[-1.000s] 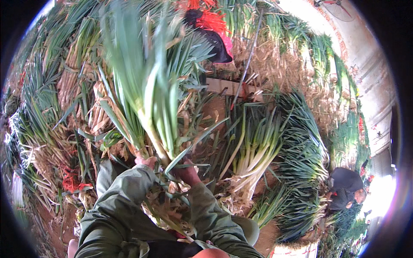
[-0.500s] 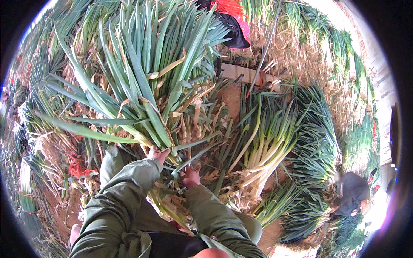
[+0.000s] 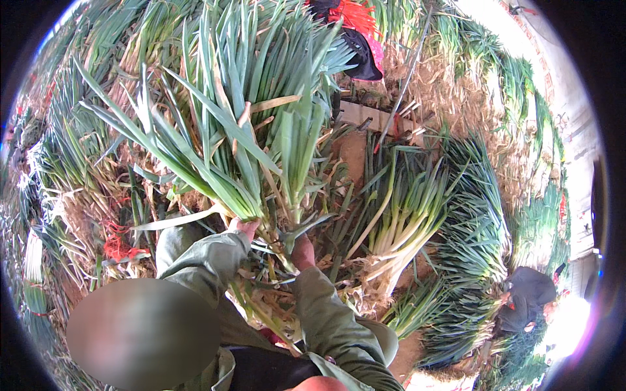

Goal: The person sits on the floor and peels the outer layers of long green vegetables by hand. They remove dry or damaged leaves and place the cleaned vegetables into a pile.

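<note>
My left hand (image 3: 244, 228) is closed around the lower stems of a few long green onions (image 3: 222, 186), whose leaves fan up and left. Just right of it, my right hand (image 3: 303, 253) is closed at the side of another green onion stalk (image 3: 282, 253), its fingers partly hidden. This stalk leans upward, its leaves spreading over the big pile of green onions (image 3: 261, 72) in front of me. Dry, yellowed leaves (image 3: 267, 306) hang and lie below my hands.
To the right lie a trimmed bundle of pale-stemmed green onions (image 3: 404, 221) and a long row of green onions (image 3: 476, 215). A wooden board (image 3: 372, 116), a thin rod (image 3: 405, 81) and a black cap (image 3: 364, 57) are beyond. Red ties (image 3: 120, 247) lie left. Another person (image 3: 527, 296) bends at far right.
The green onions in my left hand have swung more upright and to the right. My right hand has moved slightly up and right, and a leafy stalk now stands up beside it.
</note>
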Available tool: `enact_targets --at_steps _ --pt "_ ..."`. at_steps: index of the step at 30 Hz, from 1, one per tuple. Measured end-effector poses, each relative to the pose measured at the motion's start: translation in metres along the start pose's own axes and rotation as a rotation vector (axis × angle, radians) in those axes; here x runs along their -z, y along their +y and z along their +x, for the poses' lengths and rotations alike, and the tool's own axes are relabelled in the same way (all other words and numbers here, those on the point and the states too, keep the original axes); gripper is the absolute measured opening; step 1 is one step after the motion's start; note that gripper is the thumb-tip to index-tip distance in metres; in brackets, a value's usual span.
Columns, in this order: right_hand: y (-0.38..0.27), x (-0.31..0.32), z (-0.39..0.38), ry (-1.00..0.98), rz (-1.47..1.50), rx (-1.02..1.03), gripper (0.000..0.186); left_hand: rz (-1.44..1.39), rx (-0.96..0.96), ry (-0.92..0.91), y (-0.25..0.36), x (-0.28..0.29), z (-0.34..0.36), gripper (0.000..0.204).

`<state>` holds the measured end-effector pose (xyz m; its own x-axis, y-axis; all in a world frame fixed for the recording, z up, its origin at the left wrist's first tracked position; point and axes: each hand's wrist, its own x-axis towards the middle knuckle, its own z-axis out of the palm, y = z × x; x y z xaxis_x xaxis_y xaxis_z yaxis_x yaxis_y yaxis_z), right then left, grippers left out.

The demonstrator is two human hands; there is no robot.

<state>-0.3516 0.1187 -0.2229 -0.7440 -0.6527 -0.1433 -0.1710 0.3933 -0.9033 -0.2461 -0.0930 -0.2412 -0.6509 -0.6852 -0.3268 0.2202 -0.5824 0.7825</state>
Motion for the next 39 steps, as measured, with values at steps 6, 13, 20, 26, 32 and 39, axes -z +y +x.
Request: enact_targets --at_steps 6,13,20,26,32,39 --pt "0.043 0.019 -0.002 -0.022 -0.433 -0.245 0.037 0.4 -0.197 -0.108 0.098 -0.048 -0.05 0.021" --pt "-0.067 0.054 -0.003 0.579 0.073 -0.057 0.027 0.563 -0.466 -0.224 0.271 -0.07 -0.106 0.02" --pt "-0.227 0.062 -0.059 -0.262 0.363 0.399 0.064 0.193 -0.616 -0.42 0.394 -0.109 -0.153 0.034" --pt "-0.268 0.063 -0.131 -0.664 0.741 0.271 0.062 0.12 -0.655 -0.548 0.472 -0.12 -0.189 0.041" --pt "-0.283 0.12 -0.186 -0.895 0.488 -0.069 0.047 0.123 -0.511 -0.474 0.471 -0.096 -0.18 0.04" --pt "-0.291 0.177 -0.225 -0.25 -0.435 0.292 0.021 -0.137 -0.279 -0.492 0.362 -0.116 -0.187 0.037"
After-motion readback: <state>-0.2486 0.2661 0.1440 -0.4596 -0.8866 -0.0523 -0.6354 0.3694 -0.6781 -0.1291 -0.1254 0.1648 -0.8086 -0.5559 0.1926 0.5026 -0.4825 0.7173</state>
